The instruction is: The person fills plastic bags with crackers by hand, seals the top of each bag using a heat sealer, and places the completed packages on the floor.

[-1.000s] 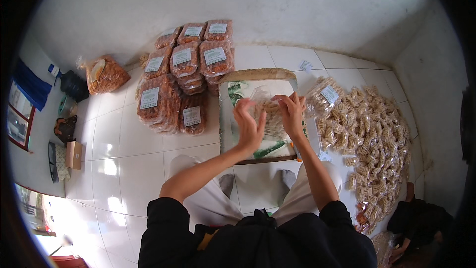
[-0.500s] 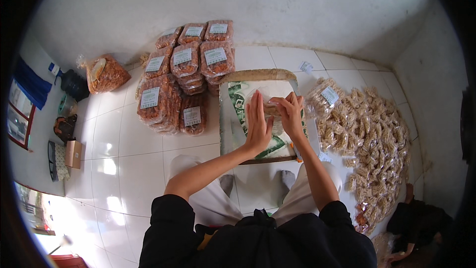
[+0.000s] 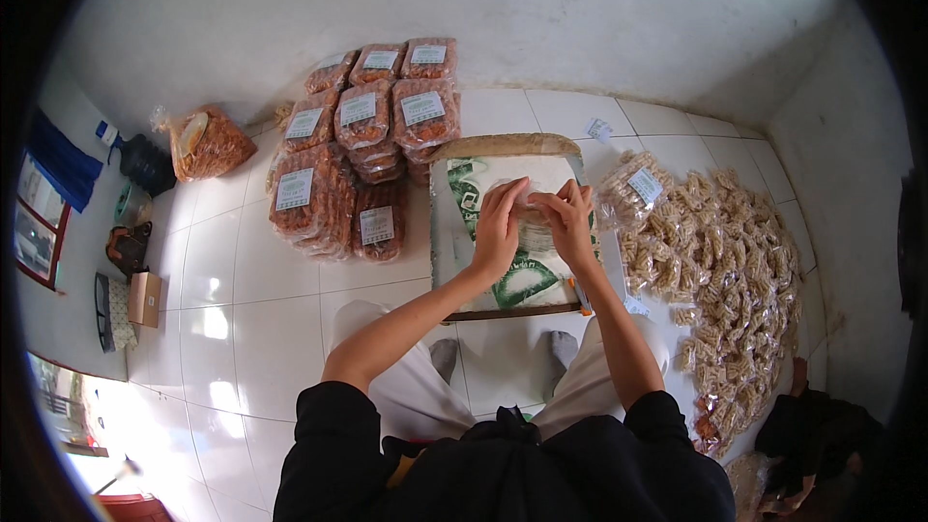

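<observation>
A clear plastic packet with pale contents (image 3: pixel 535 232) lies on the low table (image 3: pixel 464 278), whose top is covered by a white and green sheet. At the packet's far edge, my left hand (image 3: pixel 499 227) has its fingers bent inward and closed on the plastic. My right hand (image 3: pixel 568 220) grips the same edge from the other side, thumb and fingers pressed together. The two hands almost meet at the fingertips, and they cover much of the packet. An orange-handled tool (image 3: pixel 581 296) sits at the table's near right corner, by my right forearm.
Labelled bags of reddish-brown snacks (image 3: pixel 358 121) are stacked at the far left, with a larger bag (image 3: pixel 208 143) beyond. Many small pale packets (image 3: pixel 725 271) spread over the right floor beside a labelled bag (image 3: pixel 633 191). Another person (image 3: pixel 817 440) is at the lower right.
My left hand's fingers, stretched flat along the packet before, have curled in and drawn toward the right hand at its far edge. The right hand has stayed nearly in place.
</observation>
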Motion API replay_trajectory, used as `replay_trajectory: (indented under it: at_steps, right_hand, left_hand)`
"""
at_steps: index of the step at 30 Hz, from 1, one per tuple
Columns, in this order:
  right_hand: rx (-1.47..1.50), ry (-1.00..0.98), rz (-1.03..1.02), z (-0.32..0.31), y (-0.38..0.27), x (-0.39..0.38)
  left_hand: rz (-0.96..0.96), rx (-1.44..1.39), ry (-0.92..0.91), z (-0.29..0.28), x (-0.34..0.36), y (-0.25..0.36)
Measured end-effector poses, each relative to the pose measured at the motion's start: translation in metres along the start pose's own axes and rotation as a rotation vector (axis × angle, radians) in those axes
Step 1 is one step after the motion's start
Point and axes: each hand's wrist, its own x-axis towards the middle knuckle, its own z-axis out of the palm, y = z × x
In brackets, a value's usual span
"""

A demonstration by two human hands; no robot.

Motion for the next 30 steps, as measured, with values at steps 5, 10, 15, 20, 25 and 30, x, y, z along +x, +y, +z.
replay_trajectory:
  at_steps: [5,10,15,20,25,30]
  right_hand:
    - [-0.004,0.002,-0.004,-0.001,0.004,0.0]
    - [-0.003,-0.03,-0.008,-0.001,0.002,0.002]
    - [0.033,-0.037,0.028,-0.002,0.0,0.006]
    - [0.108,-0.062,0.102,-0.001,0.001,0.008]
    - [-0.108,0.013,0.067,0.004,0.006,0.003]
    - [-0.224,0.074,0.083,0.008,0.005,0.003]
  left_hand:
    - [0.044,0.042,-0.046,-0.002,0.003,0.003]
    - [0.001,0.031,-0.021,0.0,0.004,-0.002]
    - [-0.19,-0.138,-0.006,0.004,0.007,-0.002]
    - [-0.306,-0.373,0.001,0.004,0.008,-0.009]
    - [-0.202,-0.259,0.002,0.004,0.012,0.0]
    - [-0.2,-0.353,0.049,0.002,0.017,-0.006]
